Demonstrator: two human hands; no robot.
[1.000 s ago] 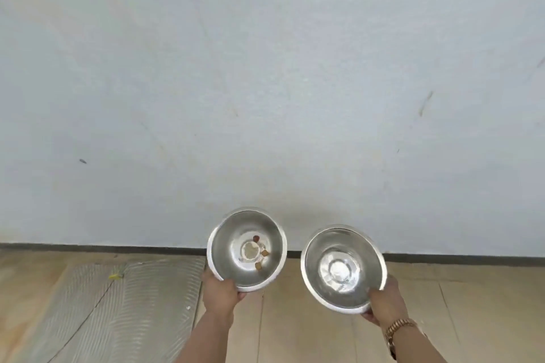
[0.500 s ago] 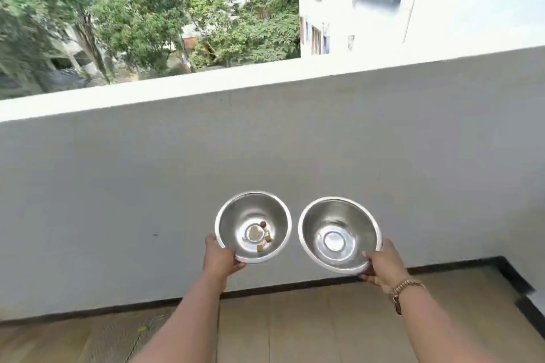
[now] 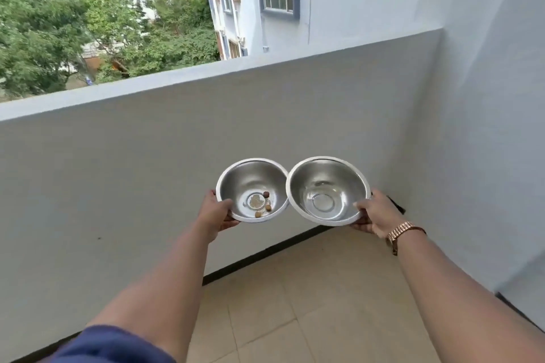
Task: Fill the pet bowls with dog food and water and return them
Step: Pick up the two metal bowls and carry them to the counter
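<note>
Two round steel pet bowls are held out in front of me at arm's length, rims touching. My left hand (image 3: 216,214) grips the near left rim of the left bowl (image 3: 236,183), which holds three brown kibble pieces (image 3: 267,200) and some crumbs at its bottom. My right hand (image 3: 373,212), with a gold watch on the wrist, grips the near right rim of the right bowl (image 3: 348,178). That bowl's inside is bare metal. Both bowls tilt slightly toward me.
A grey balcony parapet wall (image 3: 147,162) runs straight ahead, meeting a pale side wall (image 3: 486,141) at the right. Beige floor tiles (image 3: 309,303) lie below. Trees and a white building stand beyond the parapet.
My view has risen from the base of the wall to over the parapet and turned right toward the corner. The bowls have come together until their rims touch and sit more level.
</note>
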